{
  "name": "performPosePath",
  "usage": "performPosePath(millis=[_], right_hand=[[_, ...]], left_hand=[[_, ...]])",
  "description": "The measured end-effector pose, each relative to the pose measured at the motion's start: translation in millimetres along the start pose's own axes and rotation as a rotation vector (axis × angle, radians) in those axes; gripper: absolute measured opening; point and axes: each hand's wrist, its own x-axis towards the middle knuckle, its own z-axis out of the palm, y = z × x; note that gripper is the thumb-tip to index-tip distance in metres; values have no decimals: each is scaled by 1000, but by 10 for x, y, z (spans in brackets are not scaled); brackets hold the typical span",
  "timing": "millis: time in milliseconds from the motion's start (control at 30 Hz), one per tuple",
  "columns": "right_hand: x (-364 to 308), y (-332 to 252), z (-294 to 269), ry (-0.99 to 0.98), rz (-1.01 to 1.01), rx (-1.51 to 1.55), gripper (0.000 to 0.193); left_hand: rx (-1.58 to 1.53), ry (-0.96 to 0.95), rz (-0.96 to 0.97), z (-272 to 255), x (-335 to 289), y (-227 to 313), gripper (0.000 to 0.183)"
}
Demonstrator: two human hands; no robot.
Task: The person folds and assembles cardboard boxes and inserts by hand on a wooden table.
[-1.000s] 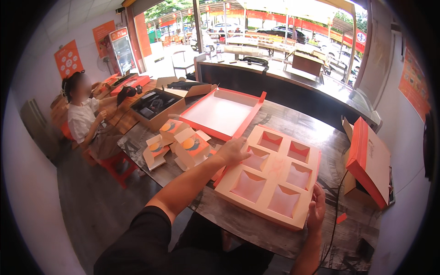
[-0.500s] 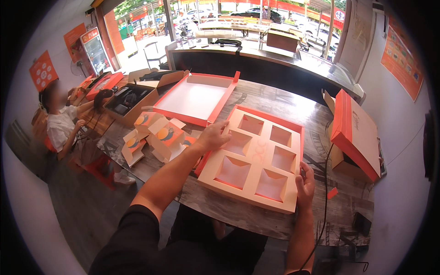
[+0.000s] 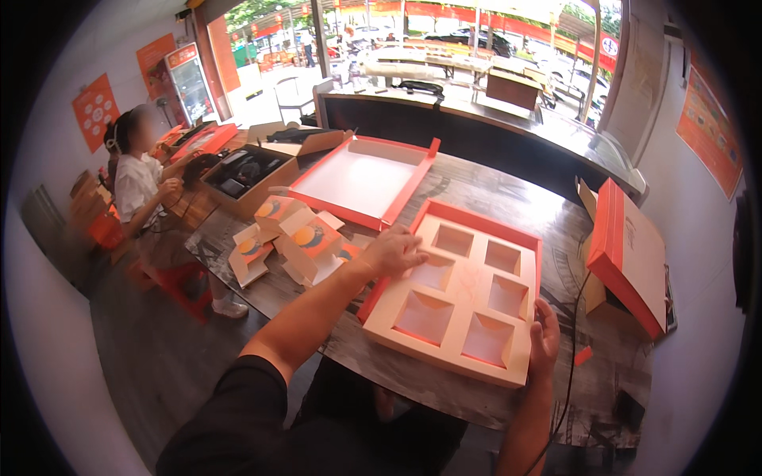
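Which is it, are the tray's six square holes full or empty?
Empty: the square holes in the cream insert tray show only bare folded flaps and pale bottoms, nothing sitting inside.

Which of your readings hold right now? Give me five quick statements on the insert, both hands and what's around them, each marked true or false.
1. The cream insert has six openings. True.
2. The left hand is at the insert's right edge. False: the left hand is at its left edge; the right hand is at the right edge.
3. Small printed cartons lie to the left of the left hand. True.
4. The white-lined tray lies nearer the camera than the insert. False: the white-lined tray lies beyond it.
5. A small red scrap lies right of the right hand. True.
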Motion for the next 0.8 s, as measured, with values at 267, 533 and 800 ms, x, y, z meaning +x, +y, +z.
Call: performPosePath(millis=[267,533,800], right_hand=[[-1,-238,40,-60,56,-126,77],[-1,-167,-149,-130,28,-198,93],[-588,-430,145,-160,-108,-98,88]], left_hand=[[-202,165,104,56,-494,-21,59],[-840,60,36,67,-1666,51,89],[-693,74,79,38,-1817,201,94]])
